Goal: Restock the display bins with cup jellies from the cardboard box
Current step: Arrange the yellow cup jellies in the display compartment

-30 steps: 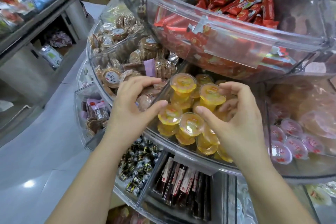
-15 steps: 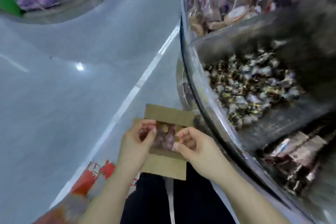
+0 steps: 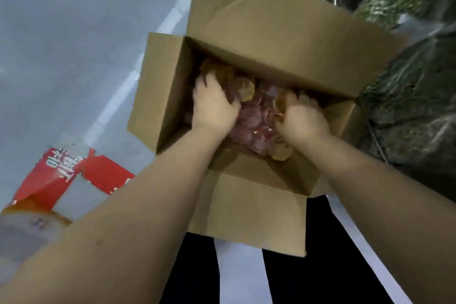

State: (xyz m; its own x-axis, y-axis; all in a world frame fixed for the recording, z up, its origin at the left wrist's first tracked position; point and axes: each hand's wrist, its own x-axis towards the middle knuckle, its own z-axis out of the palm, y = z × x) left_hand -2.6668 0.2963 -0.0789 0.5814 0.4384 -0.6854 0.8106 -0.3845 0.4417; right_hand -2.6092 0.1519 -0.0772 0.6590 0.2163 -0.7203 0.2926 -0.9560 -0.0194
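An open cardboard box [image 3: 246, 212] stands on the floor in front of my legs, its flaps spread outward. Inside lies a heap of cup jellies [image 3: 254, 118], mostly pink-red with a few yellow ones. Both my hands are down in the box among them. My left hand [image 3: 213, 106] lies over the left side of the heap with fingers curled into the jellies. My right hand [image 3: 299, 118] curls around jellies on the right side, a yellow cup showing at its fingertips. The picture is blurred, so the exact hold of each hand is unclear.
A red and white printed carton [image 3: 61, 180] lies on the grey floor to the left of the box. The curved clear display stand [image 3: 419, 81], filled with dark wrapped sweets, rises close on the right. My dark trouser legs [image 3: 320, 266] show below the box.
I have turned down from the yellow jelly bin on the display to the box on the floor. Both hands have gone from the bin into the box, deeper among the jellies.
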